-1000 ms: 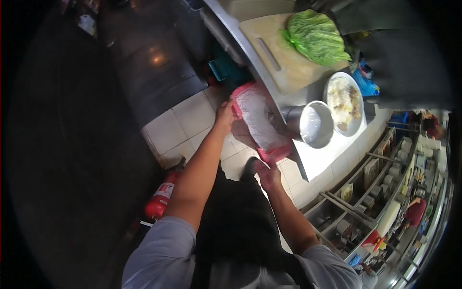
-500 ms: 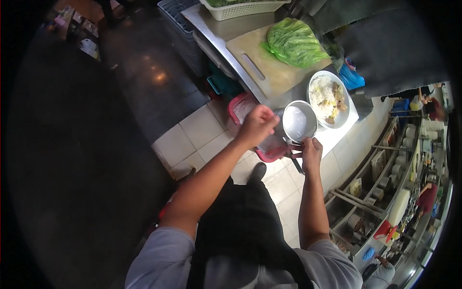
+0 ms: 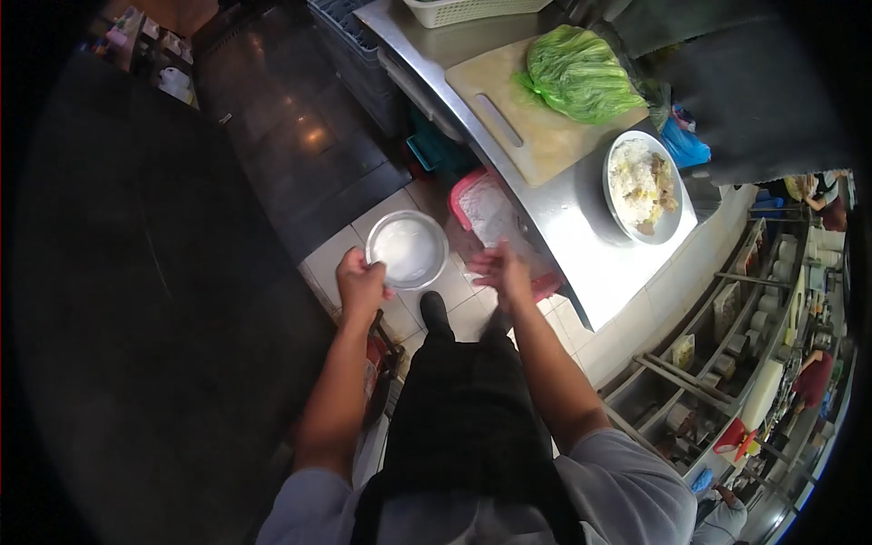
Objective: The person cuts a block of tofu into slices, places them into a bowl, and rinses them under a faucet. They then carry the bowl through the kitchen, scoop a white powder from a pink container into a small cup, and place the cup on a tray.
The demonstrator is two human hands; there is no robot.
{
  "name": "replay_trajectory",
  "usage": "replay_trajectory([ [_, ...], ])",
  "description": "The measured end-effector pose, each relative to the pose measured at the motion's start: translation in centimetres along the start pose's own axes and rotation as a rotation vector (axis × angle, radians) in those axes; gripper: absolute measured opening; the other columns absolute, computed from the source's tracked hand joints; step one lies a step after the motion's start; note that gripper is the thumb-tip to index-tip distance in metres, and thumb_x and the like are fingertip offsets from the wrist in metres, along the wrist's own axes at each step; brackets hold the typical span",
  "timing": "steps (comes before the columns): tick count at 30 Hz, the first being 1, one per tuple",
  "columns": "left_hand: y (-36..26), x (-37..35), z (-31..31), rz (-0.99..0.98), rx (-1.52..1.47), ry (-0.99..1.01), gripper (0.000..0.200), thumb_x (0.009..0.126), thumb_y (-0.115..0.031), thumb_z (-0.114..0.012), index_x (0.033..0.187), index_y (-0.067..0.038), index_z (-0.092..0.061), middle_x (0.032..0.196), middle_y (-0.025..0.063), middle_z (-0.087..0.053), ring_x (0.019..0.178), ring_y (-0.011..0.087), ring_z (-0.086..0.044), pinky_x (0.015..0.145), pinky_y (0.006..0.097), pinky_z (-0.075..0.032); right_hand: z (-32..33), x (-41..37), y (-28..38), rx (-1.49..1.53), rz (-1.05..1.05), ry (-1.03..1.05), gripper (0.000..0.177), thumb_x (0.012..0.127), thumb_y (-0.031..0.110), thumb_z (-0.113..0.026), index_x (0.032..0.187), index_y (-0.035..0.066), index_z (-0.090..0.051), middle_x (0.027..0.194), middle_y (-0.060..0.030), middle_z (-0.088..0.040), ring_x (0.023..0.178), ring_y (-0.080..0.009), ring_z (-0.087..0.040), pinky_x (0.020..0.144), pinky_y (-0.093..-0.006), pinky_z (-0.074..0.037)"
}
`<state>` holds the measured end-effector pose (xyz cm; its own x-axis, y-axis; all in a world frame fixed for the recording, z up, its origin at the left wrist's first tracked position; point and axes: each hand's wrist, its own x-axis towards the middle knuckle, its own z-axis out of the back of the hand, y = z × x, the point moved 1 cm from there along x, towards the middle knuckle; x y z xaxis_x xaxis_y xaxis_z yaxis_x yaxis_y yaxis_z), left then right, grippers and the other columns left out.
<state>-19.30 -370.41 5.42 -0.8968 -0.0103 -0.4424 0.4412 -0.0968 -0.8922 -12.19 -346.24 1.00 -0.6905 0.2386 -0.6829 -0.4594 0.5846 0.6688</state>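
Observation:
My left hand (image 3: 361,283) is closed on the near left edge of a round metal pot (image 3: 409,250), held over the floor. The inside of the pot looks pale and whitish; its handle is hidden. My right hand (image 3: 504,271) is open, fingers apart, to the right of the pot and not touching it. Just beyond that hand, below the table, is a red-rimmed tub (image 3: 461,195) with white material in it. On the metal table (image 3: 581,245) sits an oval white bowl (image 3: 647,229) of rice and brown pieces of food.
A cutting board (image 3: 490,82) carries leafy greens (image 3: 581,77) in a clear bag. Behind it stands a white basket (image 3: 454,13). Dark crates (image 3: 359,64) are beside the table. Shelves with dishes (image 3: 718,345) and other people are at the right.
The pot has passed from my right hand to my left and moved left, away from the table. My right hand has let go and opened. The view has shifted a little.

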Motion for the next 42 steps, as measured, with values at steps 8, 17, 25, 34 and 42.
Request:
replay_trajectory([
  [8, 7.7, -1.4, 7.8, 0.199, -0.152, -0.171, 0.015, 0.075, 0.007, -0.048, 0.074, -0.006, -0.040, 0.061, 0.0065, -0.050, 0.038, 0.0166, -0.051, 0.031, 0.0296, -0.044, 17.3, 20.7, -10.9, 0.113, -0.023, -0.402, 0.052, 0.096, 0.035, -0.038, 0.133, -0.001, -0.039, 0.116, -0.0179, -0.058, 0.110, -0.0334, -0.054, 0.091, -0.0403, -0.050],
  [17, 12.6, -2.7, 9.6, 0.268, -0.148, -0.184, 0.012, 0.074, 0.006, -0.050, 0.074, -0.004, -0.045, 0.062, 0.0045, -0.050, 0.040, 0.0142, -0.052, 0.033, 0.0292, -0.047, 13.4, 19.1, -5.4, 0.971, 0.269, -0.050, 0.040, 0.097, 0.025, -0.038, 0.124, 0.000, -0.052, 0.123, -0.0162, -0.056, 0.113, -0.0283, -0.054, 0.091, -0.0402, -0.050],
  [25, 11.8, -1.9, 9.1, 0.237, -0.102, -0.172, 0.013, 0.074, 0.007, -0.047, 0.075, -0.006, -0.045, 0.064, 0.0043, -0.050, 0.043, 0.0145, -0.051, 0.033, 0.0297, -0.043, 11.1, 15.4, -2.2, -0.366, 0.455, -0.679, 0.032, 0.091, 0.036, -0.055, 0.112, 0.011, -0.055, 0.082, -0.0088, -0.062, 0.061, -0.0163, -0.061, 0.049, -0.0282, -0.050],
  [34, 13.0, -2.2, 10.2, 0.240, -0.053, -0.181, 0.016, 0.074, 0.008, -0.051, 0.074, -0.006, -0.042, 0.063, 0.0038, -0.048, 0.042, 0.0138, -0.051, 0.033, 0.0288, -0.045, 9.4, 20.3, -2.0, -0.275, 0.302, -0.351, 0.022, 0.088, 0.027, -0.058, 0.103, 0.011, -0.056, 0.073, -0.0073, -0.057, 0.055, -0.0146, -0.055, 0.042, -0.0260, -0.044],
  [42, 11.4, -3.1, 9.4, 0.305, -0.074, -0.166, 0.017, 0.073, 0.008, -0.051, 0.072, -0.006, -0.041, 0.064, 0.0026, -0.047, 0.043, 0.0126, -0.050, 0.033, 0.0280, -0.045, 11.9, 20.8, -3.9, -0.176, 0.227, -0.286, 0.008, 0.086, 0.019, -0.060, 0.089, 0.014, -0.054, 0.054, -0.0022, -0.045, 0.040, -0.0111, -0.043, 0.034, -0.0233, -0.032],
])
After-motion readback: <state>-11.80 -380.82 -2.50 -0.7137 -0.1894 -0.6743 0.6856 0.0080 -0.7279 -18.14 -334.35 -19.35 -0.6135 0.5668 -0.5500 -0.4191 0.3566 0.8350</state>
